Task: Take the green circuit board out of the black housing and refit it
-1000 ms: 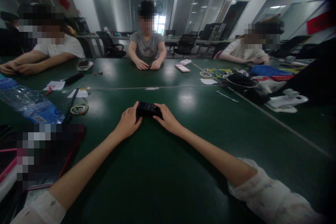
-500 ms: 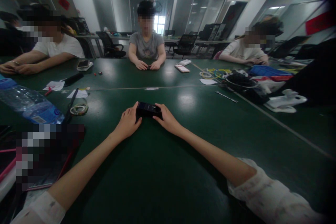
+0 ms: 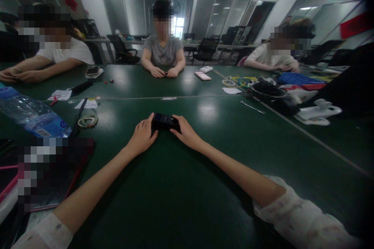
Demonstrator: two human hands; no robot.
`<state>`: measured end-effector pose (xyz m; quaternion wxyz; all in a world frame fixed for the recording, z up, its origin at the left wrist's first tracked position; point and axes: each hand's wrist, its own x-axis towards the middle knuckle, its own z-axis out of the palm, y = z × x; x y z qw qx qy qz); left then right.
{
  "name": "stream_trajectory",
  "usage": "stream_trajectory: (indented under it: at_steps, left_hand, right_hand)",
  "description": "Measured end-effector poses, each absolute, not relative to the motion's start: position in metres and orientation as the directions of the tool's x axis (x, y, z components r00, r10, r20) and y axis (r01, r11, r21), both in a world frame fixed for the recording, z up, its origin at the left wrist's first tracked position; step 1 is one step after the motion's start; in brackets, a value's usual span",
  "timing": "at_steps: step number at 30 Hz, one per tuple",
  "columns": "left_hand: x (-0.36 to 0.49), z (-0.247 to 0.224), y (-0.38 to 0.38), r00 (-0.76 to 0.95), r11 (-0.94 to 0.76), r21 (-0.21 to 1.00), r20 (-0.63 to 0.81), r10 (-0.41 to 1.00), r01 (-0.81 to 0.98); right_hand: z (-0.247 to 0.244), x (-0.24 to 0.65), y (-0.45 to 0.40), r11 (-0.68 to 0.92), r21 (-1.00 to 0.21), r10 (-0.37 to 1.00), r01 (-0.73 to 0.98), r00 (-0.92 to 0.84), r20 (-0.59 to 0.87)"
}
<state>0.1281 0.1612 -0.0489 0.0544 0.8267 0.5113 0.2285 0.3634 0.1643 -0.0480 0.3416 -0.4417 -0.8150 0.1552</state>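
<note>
A small black box-shaped device (image 3: 166, 121) with a dark screen on its top lies on the green table (image 3: 175, 186), ahead of me near the middle of the view. My left hand (image 3: 142, 135) grips its left end, thumb at the near side and fingers at the far side. Around the right end, my right hand (image 3: 187, 134) is closed in the same manner. Both forearms reach in from the lower corners. The undersides of the device and some fingertips are hidden.
At left are a water bottle (image 3: 37, 114), a bracelet (image 3: 87, 121) and papers (image 3: 87, 104). On the right lie a wrench (image 3: 252, 107), cables (image 3: 239, 81) and a white object (image 3: 318, 113). Three people sit across the table; a phone (image 3: 203, 76) lies there.
</note>
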Motion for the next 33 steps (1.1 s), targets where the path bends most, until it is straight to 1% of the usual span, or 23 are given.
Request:
stream_trajectory:
  at_steps: [4, 11, 22, 27, 33]
  left_hand:
    - [0.1279, -0.0485, 0.161, 0.369, -0.463, 0.328, 0.312, 0.876, 0.823]
    - [0.128, -0.0482, 0.1604, 0.362, -0.452, 0.331, 0.3, 0.883, 0.828]
    - [0.1277, -0.0491, 0.161, 0.363, -0.457, 0.335, 0.307, 0.88, 0.824]
    - [0.1284, -0.0488, 0.1607, 0.356, -0.454, 0.335, 0.314, 0.88, 0.826]
    - [0.1281, -0.049, 0.161, 0.357, -0.451, 0.338, 0.305, 0.883, 0.826]
  right_hand:
    - [-0.0457, 0.3637, 0.1619, 0.553, -0.564, 0.832, 0.613, -0.377, 0.407]
    - [-0.0465, 0.3634, 0.1624, 0.557, -0.545, 0.829, 0.627, -0.378, 0.413]
    - [-0.0451, 0.3635, 0.1612, 0.55, -0.549, 0.834, 0.629, -0.377, 0.403]
    - [-0.046, 0.3629, 0.1627, 0.567, -0.524, 0.821, 0.635, -0.384, 0.423]
    - [-0.0473, 0.3642, 0.1629, 0.554, -0.552, 0.831, 0.623, -0.379, 0.407]
